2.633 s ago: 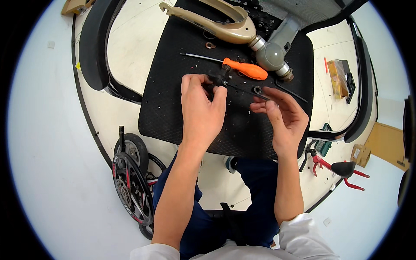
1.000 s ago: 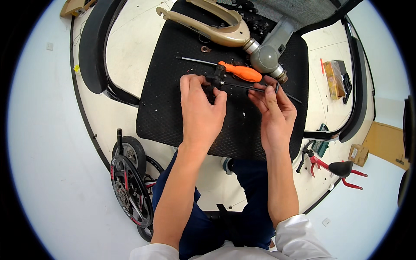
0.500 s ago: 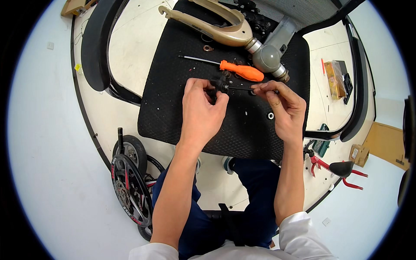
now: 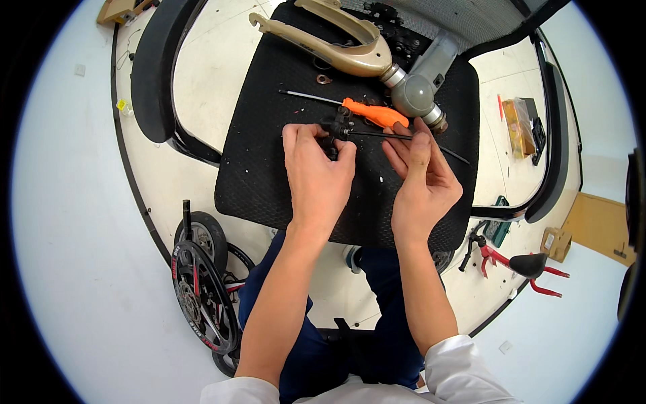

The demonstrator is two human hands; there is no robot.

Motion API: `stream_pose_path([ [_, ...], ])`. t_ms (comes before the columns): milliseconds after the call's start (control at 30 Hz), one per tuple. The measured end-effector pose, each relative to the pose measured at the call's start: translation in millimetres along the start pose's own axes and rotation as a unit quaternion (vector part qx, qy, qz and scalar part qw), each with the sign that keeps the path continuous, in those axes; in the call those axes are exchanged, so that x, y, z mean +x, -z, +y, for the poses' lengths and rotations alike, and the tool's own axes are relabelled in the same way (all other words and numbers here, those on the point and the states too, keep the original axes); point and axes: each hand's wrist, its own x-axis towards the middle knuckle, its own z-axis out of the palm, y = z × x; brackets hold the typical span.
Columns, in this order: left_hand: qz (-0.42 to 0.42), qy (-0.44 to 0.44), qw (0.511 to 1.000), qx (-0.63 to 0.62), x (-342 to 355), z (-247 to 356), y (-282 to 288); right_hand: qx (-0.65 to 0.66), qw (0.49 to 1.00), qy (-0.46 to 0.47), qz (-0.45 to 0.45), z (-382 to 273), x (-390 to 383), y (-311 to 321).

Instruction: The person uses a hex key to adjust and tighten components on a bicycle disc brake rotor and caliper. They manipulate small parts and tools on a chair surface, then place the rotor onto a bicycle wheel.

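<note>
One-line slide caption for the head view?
Left hand and right hand hold a small black part on a thin rod above a black mat, orange screwdriver behind.

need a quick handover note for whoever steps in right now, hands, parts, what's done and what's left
Left hand: closed in a grip on a small black metal fitting, held just above the black rubber mat.
Right hand: fingers pinch a thin black rod that runs from the fitting out to the right.
Nearby on the mat: orange-handled screwdriver just beyond the fitting, tan curved fork joined to a grey cylinder housing, and a small brown washer.
Done: rod and fitting appear mated; I cannot tell if they are fastened.
Left: screwdriver lies unused; small white bits are scattered on the mat.
</note>
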Motion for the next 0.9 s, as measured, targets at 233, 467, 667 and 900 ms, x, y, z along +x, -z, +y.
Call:
stream_pose_path([
  [233, 0.015, -0.033, 0.999, 0.025, 1, -2, 2, 0.092, 0.990, -0.109, -0.005, 0, 5, 6],
  [467, -0.039, 0.043, 0.998, -0.035, 3, 2, 10, 0.121, 0.985, -0.070, -0.102, 4, 8, 12],
  [667, -0.124, 0.130, 0.976, -0.126, 3, -7, 6, 0.118, 0.977, -0.054, -0.167, 2, 19, 25],
  [900, -0.188, 0.132, 0.960, -0.159, 0, 1, 2, 0.201, 0.961, -0.122, -0.142, 6, 21, 20],
])
